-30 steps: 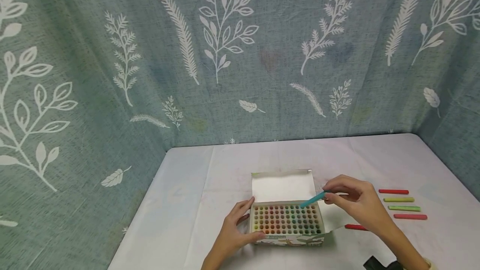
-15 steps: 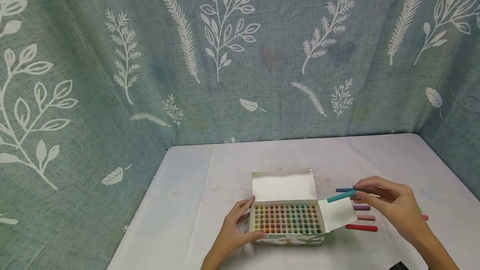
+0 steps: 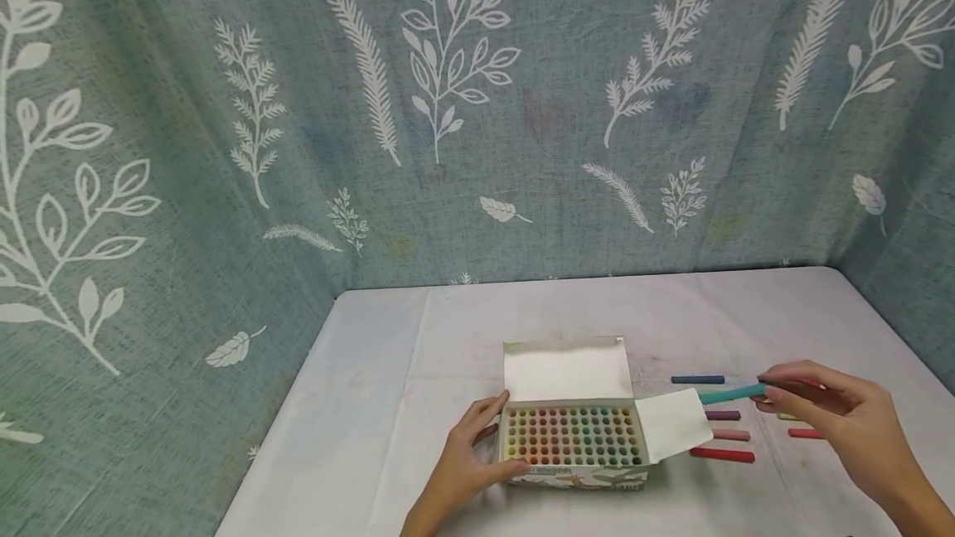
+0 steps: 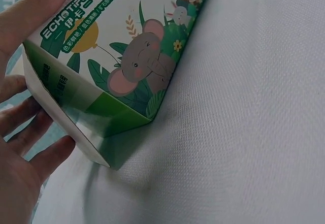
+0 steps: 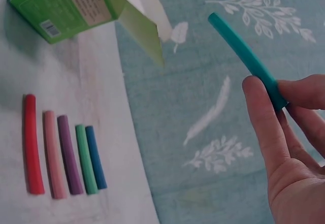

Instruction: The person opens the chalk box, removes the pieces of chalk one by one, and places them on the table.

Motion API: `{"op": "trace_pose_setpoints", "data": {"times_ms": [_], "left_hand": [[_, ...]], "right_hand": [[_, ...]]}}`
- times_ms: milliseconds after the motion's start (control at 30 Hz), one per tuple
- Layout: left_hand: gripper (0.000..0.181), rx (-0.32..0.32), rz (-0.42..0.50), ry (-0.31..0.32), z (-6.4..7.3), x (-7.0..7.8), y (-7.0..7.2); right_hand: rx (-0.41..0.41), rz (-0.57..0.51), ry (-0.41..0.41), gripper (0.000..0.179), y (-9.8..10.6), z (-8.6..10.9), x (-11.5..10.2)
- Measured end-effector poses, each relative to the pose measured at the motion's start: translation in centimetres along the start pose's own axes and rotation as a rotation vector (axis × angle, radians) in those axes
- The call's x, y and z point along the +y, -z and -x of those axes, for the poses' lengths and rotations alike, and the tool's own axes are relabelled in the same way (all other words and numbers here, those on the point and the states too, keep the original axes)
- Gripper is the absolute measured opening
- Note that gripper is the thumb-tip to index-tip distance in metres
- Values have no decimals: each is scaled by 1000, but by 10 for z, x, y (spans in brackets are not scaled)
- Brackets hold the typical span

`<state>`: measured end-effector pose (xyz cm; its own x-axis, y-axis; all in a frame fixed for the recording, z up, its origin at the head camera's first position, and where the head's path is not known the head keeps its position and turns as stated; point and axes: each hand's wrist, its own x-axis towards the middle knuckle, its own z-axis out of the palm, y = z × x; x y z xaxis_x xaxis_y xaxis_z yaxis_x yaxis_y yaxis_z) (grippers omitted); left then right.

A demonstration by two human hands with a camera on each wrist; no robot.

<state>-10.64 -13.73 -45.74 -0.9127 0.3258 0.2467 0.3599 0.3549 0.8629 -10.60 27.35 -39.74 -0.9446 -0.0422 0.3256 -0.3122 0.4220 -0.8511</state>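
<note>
My right hand [image 3: 846, 413] pinches a teal chalk stick [image 3: 731, 394] by one end, between thumb and fingers, to the right of the box. In the right wrist view this teal chalk [image 5: 241, 51] slants up and away from the fingertips. My left hand [image 3: 466, 454] grips the left end of a chalk box [image 3: 574, 479], thumb at the front edge and fingers round the side. Elephant and giraffe pictures cover its wall [image 4: 137, 66] in the left wrist view. Its lid [image 3: 567, 370] stands raised at the back, and the holder inside shows rows of coloured round spots.
Right of the box lie a blue chalk [image 3: 697, 379], a purple one [image 3: 724, 415], a pink one [image 3: 731, 435] and a red one [image 3: 722, 455]. A green chalk [image 5: 86, 158] lies among them. The right flap [image 3: 674, 425] sticks out. More chalks lie partly behind my right hand.
My right hand has carried the teal chalk from above the box's holder to the right, past the side flap. My left hand has stayed on the box.
</note>
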Motion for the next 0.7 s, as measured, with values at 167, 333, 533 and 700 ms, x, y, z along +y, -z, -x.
{"op": "trace_pose_setpoints", "data": {"times_ms": [167,333,533,700], "left_hand": [[77,-9,-5,13,0,5,1],[78,-9,-10,19,0,5,2],[78,-5,-15,11,-1,2,1],[80,5,-31,4,0,-13,-3]], "right_hand": [[18,-15,-33,21,10,7,17],[65,37,-120,23,18,16,37],[64,123,-259,31,24,28,54],[60,123,-329,32,29,34,66]]}}
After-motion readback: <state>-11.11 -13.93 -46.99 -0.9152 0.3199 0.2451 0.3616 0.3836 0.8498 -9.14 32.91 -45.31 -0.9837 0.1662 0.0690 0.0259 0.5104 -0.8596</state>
